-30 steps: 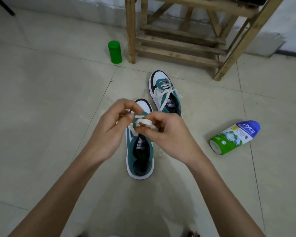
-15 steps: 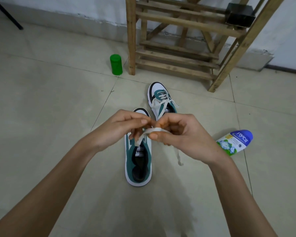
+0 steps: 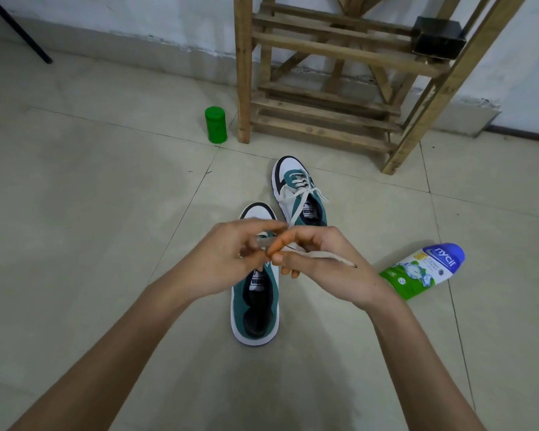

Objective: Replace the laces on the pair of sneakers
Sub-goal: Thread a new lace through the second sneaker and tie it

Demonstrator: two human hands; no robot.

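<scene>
Two hands meet above the front half of the near sneaker point(image 3: 239, 303), hiding its eyelets. The left hand point(image 3: 221, 262) is over the sneaker's left edge. Its fingers point(image 3: 259, 227) are curled and blurred, and they seem to pinch one end of a loose white lace point(image 3: 321, 255). The right hand point(image 3: 327, 269) is over the sneaker's right edge, with its fingers point(image 3: 285, 241) curled round the same lace and the thumb pressing on it. The lace's free end runs across the back of that hand, away to the sneaker's right, and ends in a dark tip.

The near sneaker is green and white and lies flat on the tiled floor point(image 3: 106, 244), heel toward the person and toe pointing away. To its right, well apart, a bottle point(image 3: 423, 270) with a blue cap lies on its side.

The far sneaker point(image 3: 290, 172) stands just beyond the near sneaker's toe and slightly to the right. It points the same way and carries white lacing point(image 3: 302, 189) with the ends loose. Farther beyond, to the left of the toe line, a green jar point(image 3: 216, 124) stands upright. A wooden rack point(image 3: 324, 119) stands straight beyond the toe, by the wall, and a black box point(image 3: 437, 38) sits on one of its upper rails.
</scene>
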